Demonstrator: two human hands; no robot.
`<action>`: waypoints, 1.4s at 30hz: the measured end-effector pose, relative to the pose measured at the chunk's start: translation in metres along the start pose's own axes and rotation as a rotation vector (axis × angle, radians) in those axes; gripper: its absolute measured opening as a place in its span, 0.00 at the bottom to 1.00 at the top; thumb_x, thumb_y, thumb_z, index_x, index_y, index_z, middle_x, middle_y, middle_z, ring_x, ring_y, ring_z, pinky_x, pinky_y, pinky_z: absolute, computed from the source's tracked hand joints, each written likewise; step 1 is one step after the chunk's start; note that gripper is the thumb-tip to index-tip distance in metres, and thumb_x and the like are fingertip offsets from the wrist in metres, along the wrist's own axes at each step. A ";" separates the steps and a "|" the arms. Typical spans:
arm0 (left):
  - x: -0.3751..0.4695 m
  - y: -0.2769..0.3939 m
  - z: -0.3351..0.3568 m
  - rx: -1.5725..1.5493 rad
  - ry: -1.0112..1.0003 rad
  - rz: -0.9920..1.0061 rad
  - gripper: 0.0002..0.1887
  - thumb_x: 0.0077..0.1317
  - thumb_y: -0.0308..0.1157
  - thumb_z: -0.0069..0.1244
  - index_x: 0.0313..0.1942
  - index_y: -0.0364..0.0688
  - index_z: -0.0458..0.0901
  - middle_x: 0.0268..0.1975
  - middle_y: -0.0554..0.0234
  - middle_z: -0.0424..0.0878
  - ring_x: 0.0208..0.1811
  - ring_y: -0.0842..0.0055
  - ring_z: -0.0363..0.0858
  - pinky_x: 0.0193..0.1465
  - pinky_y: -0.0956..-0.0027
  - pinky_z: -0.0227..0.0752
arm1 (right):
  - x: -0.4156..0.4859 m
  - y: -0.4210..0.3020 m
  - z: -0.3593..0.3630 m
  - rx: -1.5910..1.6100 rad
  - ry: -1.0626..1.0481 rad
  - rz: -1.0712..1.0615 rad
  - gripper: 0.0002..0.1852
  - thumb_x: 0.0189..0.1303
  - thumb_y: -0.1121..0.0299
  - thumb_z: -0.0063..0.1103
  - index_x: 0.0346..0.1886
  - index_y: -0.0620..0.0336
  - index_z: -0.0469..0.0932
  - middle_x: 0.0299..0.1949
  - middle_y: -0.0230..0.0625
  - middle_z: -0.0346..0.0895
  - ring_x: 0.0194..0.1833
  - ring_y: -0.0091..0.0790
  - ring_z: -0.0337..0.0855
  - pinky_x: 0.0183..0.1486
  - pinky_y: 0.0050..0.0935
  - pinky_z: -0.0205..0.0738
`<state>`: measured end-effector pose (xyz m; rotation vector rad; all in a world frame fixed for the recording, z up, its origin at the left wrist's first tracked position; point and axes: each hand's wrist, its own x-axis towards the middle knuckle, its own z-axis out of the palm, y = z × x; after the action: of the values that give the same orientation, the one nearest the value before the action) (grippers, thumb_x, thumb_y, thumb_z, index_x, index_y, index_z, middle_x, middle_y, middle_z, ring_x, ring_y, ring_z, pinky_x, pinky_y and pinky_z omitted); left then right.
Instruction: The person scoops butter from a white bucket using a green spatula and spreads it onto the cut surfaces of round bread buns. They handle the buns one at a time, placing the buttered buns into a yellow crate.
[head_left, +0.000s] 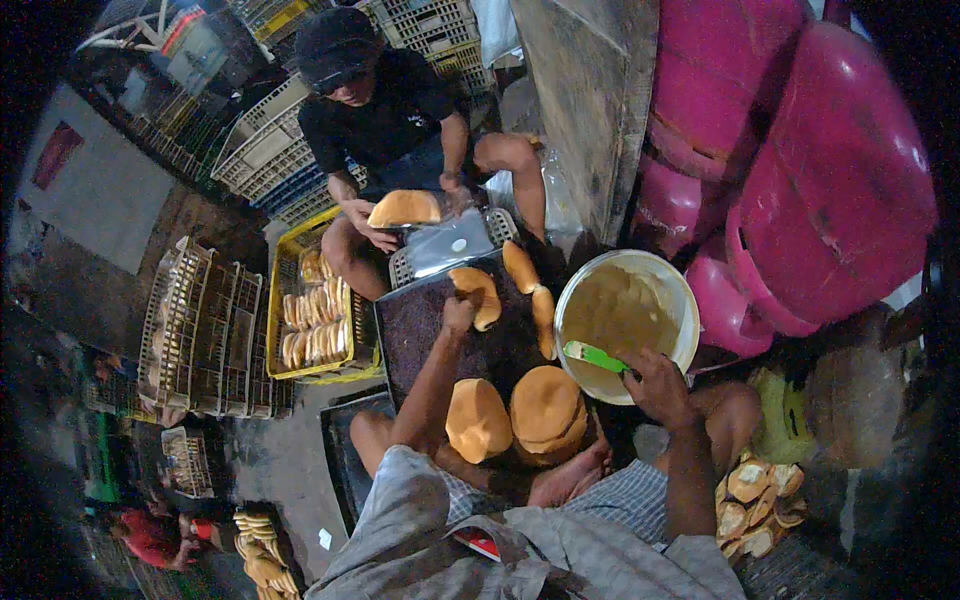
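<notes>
My left hand (458, 310) grips a curved bread bun (477, 283) above the dark tray (427, 349). My right hand (661, 390) holds a green-handled spreader (600, 358) over a white bucket (691, 319). Thick tan-brown spread (622, 307) fills part of the bucket. Two more buns, an upper one (519, 266) and a lower one (543, 319), lie end to end along the tray's right side. Close to my legs are a round-topped bread piece (478, 421) and a stack of round bread (549, 412).
Across the tray, another person (382, 112) holds a bun (405, 208) over clear plastic wrappers (457, 244). A yellow crate (364, 367) of packed buns and stacked crates (225, 337) stand left. Large pink objects (832, 180) rise right; bread pieces (750, 510) lie below them.
</notes>
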<state>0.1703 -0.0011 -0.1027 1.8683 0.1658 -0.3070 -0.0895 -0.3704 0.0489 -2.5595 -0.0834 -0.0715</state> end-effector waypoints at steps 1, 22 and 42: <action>-0.002 0.007 0.010 0.204 -0.014 0.002 0.17 0.69 0.36 0.58 0.52 0.34 0.83 0.46 0.57 0.88 0.44 0.72 0.86 0.49 0.65 0.78 | 0.001 0.001 0.002 0.010 0.006 -0.017 0.21 0.62 0.65 0.65 0.59 0.54 0.83 0.50 0.53 0.82 0.51 0.58 0.83 0.56 0.52 0.78; -0.197 0.008 0.085 0.971 -0.664 0.592 0.74 0.32 0.57 0.78 0.78 0.42 0.51 0.68 0.34 0.64 0.70 0.35 0.64 0.66 0.33 0.61 | 0.010 -0.008 -0.007 0.078 0.069 0.112 0.16 0.61 0.66 0.67 0.50 0.63 0.86 0.43 0.55 0.85 0.45 0.58 0.86 0.50 0.48 0.78; -0.274 -0.005 0.000 -0.845 -0.060 -0.588 0.32 0.68 0.45 0.61 0.66 0.40 0.70 0.55 0.56 0.83 0.54 0.63 0.85 0.59 0.56 0.82 | 0.129 0.182 0.180 -0.587 -0.546 0.186 0.17 0.57 0.67 0.64 0.51 0.55 0.87 0.51 0.45 0.86 0.50 0.47 0.88 0.50 0.47 0.83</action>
<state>-0.0925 0.0109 -0.0276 0.9402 0.6946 -0.5845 0.0585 -0.4176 -0.1917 -3.0770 -0.0323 0.7832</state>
